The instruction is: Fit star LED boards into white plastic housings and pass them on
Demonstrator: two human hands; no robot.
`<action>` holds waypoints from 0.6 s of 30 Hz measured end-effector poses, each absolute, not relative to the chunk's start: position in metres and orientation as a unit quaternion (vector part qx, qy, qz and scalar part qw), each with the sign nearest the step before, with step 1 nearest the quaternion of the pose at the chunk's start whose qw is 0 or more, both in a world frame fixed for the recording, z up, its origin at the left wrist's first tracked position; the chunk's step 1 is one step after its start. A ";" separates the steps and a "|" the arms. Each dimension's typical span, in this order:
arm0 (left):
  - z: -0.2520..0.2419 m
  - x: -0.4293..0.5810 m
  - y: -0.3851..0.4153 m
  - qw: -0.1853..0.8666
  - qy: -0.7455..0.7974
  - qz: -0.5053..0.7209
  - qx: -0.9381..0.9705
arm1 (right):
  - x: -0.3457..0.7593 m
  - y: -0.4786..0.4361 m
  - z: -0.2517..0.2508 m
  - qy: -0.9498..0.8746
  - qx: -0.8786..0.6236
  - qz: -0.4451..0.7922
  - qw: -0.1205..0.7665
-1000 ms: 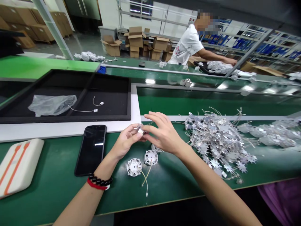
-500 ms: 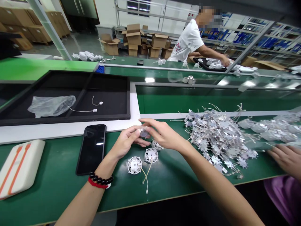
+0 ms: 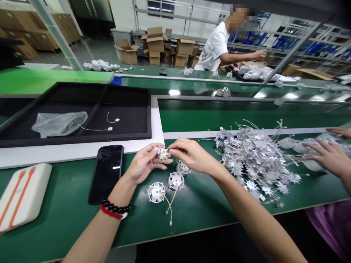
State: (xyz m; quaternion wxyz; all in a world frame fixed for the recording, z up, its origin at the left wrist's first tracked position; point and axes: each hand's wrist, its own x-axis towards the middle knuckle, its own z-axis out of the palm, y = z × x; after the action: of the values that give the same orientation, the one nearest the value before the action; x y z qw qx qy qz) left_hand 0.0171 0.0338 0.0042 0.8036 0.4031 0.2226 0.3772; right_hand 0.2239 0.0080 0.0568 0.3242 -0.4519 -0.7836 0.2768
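Note:
My left hand (image 3: 144, 164) holds a small white star-shaped board (image 3: 162, 155) between thumb and fingers, its face turned up toward me. At the board's right edge, the thumb and index finger of my right hand (image 3: 193, 155) are pinched on it; the exact spot they grip is too small to make out. Just below my hands lie white round spoked housings: one at the front left (image 3: 157, 192), one in the middle (image 3: 176, 180), and one partly under my right hand (image 3: 184, 167). Thin wires (image 3: 170, 208) with a small plug run from the front ones.
Right of my hands is a heap of star-shaped boards with wires (image 3: 255, 157). Beyond it are clear plastic bags (image 3: 315, 146) and a co-worker's hands (image 3: 329, 155). To the left are a phone (image 3: 106, 173), a white case (image 3: 24, 197) and a black tray (image 3: 123, 136). Another person works opposite.
The piece in my left hand has been turned so its star-shaped face shows. My right fingers have drawn back slightly to its edge. The neighbour's hand has moved up over the bags.

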 end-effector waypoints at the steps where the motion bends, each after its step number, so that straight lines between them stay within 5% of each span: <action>1: 0.004 0.016 0.034 0.807 0.220 0.374 0.400 | 0.224 0.008 0.057 -0.781 -0.454 0.278 0.327; 18: 0.004 0.014 0.034 0.825 0.192 0.351 0.398 | 0.222 0.000 0.061 -0.728 -0.478 0.367 0.327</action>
State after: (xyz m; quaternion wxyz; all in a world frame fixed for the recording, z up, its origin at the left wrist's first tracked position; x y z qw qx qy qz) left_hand 0.0145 0.0336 0.0036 0.8255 0.3983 0.1917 0.3509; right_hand 0.2224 0.0002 0.0613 0.3271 -0.4776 -0.7280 0.3674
